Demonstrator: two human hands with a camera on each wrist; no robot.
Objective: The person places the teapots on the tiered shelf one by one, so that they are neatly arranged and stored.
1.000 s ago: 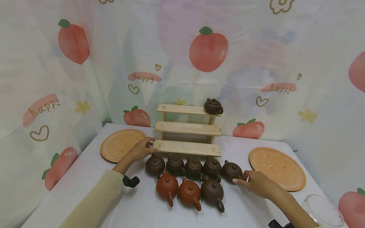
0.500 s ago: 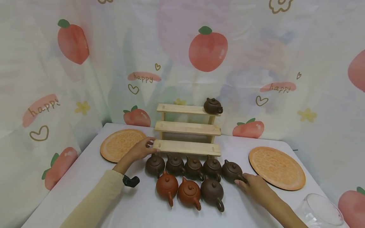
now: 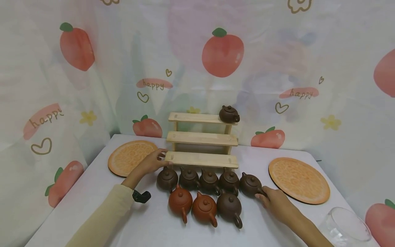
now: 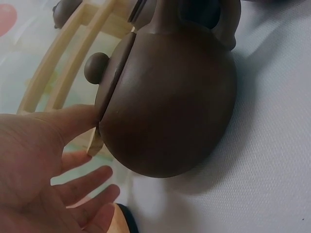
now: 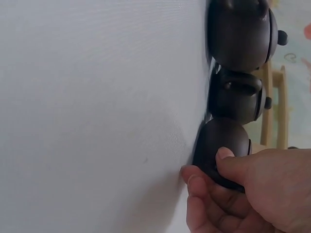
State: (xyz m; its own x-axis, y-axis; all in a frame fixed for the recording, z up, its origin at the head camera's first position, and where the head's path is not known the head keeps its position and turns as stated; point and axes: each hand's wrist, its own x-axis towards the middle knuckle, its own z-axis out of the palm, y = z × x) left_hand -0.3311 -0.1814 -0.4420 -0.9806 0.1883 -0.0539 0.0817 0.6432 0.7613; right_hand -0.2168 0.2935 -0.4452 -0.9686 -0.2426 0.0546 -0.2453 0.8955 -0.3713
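My right hand [image 3: 279, 205] pinches the handle of a dark brown teapot [image 3: 250, 184] at the right end of a back row. That teapot stands on the table, and in the right wrist view the thumb lies over its handle side. With thumb and index finger, my left hand [image 3: 152, 162] holds the left end of the lowest board of a three-tier wooden stand [image 3: 202, 159]; its other fingers are loosely spread. Just in front of it stands another dark teapot [image 4: 170, 102], lidded. Two reddish teapots [image 3: 180, 202] and a dark one [image 3: 229, 207] form the front row.
One dark teapot [image 3: 229, 114] sits on the top board's right end. Round orange mats lie left [image 3: 131, 157] and right [image 3: 298, 180] of the stand. A clear glass bowl [image 3: 347, 226] stands at the near right. A printed cloth [image 3: 185, 51] hangs behind the table.
My right hand has slid slightly further onto the right-end teapot's handle, its fingers closing round it. The left hand keeps its place at the stand. The head view has shifted slightly.
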